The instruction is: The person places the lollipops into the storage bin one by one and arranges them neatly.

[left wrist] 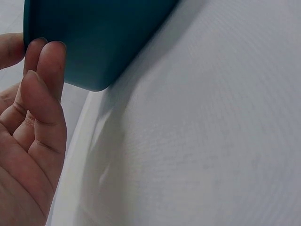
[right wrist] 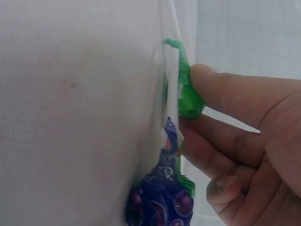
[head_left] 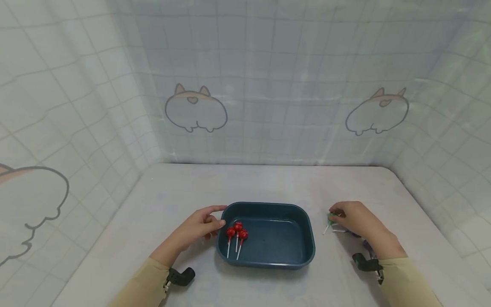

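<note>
A dark teal tray [head_left: 303, 221] stands on the table in front of me, with three red lollipops [head_left: 236, 232] lying in its left end. My left hand [head_left: 215, 217] rests against the tray's left rim; in the left wrist view its straight fingers [left wrist: 44, 80] touch the tray's outer wall [left wrist: 94, 37]. To the right of the tray, my right hand [head_left: 337, 218] pinches a green lollipop [head_left: 330, 218] on the table. In the right wrist view, thumb and fingers [right wrist: 225, 89] press on the green wrapper [right wrist: 188, 101]. A purple lollipop [right wrist: 162, 197] lies just beside it.
The table [head_left: 268, 183] is covered in white cloth and boxed in by pale tiled-pattern curtain walls on three sides. More lollipops lie partly hidden under my right hand [head_left: 364, 244]. Black wrist mounts [head_left: 180, 276] sit by both sleeves.
</note>
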`<action>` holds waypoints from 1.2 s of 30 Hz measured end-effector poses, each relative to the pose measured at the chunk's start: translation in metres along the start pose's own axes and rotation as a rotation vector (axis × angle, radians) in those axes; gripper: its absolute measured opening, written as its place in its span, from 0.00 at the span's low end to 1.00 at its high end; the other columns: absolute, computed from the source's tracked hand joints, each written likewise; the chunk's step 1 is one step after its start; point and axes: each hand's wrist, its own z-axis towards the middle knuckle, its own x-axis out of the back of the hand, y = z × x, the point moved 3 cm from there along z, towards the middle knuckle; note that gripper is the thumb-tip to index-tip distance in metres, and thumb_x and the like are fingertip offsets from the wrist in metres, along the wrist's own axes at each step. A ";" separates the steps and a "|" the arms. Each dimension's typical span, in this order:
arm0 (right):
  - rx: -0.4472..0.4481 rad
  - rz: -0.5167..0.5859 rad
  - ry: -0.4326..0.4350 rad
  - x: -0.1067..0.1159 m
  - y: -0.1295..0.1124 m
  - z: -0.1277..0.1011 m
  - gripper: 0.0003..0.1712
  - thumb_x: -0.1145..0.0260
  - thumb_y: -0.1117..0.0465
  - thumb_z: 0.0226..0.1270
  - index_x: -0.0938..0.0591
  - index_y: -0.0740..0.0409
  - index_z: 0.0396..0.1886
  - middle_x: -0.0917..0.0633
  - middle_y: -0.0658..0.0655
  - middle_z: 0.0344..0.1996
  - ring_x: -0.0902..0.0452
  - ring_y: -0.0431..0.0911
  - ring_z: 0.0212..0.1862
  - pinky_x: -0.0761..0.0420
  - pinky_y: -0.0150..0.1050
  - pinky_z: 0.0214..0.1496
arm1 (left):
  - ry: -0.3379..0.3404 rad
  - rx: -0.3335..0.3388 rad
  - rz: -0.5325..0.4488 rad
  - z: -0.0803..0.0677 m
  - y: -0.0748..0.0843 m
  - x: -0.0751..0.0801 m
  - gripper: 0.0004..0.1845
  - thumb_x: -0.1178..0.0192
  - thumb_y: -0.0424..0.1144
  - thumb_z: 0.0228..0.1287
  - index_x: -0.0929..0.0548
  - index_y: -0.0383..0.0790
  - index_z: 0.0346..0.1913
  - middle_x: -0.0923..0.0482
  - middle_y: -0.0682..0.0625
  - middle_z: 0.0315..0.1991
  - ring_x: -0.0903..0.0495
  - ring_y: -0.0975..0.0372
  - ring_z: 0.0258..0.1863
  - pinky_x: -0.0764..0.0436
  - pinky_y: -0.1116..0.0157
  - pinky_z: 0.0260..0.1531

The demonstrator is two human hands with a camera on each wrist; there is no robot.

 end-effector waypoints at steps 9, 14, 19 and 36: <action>0.012 0.005 0.011 -0.002 -0.003 0.000 0.15 0.30 0.59 0.66 0.15 0.61 0.49 0.14 0.53 0.37 0.20 0.45 0.38 0.21 0.47 0.40 | 0.006 0.009 0.011 0.002 -0.004 -0.001 0.29 0.35 0.45 0.68 0.29 0.46 0.70 0.19 0.46 0.27 0.21 0.49 0.29 0.22 0.58 0.25; 0.007 0.041 0.079 0.008 -0.006 -0.002 0.17 0.32 0.58 0.68 0.16 0.62 0.53 0.14 0.54 0.40 0.20 0.50 0.42 0.22 0.52 0.44 | 0.009 0.010 0.010 0.002 -0.004 -0.001 0.30 0.35 0.46 0.67 0.29 0.47 0.70 0.18 0.46 0.28 0.21 0.50 0.29 0.22 0.58 0.25; -0.010 0.108 0.117 0.014 -0.006 -0.001 0.20 0.35 0.56 0.71 0.18 0.62 0.58 0.14 0.57 0.46 0.19 0.55 0.47 0.21 0.54 0.45 | 0.009 0.004 0.014 0.002 -0.003 -0.001 0.30 0.35 0.46 0.67 0.29 0.47 0.70 0.18 0.46 0.28 0.21 0.50 0.29 0.22 0.58 0.26; -0.054 0.323 0.168 0.026 -0.007 -0.005 0.28 0.39 0.44 0.73 0.22 0.53 0.64 0.18 0.62 0.56 0.20 0.60 0.55 0.22 0.60 0.51 | -0.005 0.007 0.010 0.001 0.000 0.000 0.30 0.35 0.47 0.67 0.29 0.47 0.70 0.18 0.45 0.29 0.21 0.51 0.28 0.22 0.59 0.25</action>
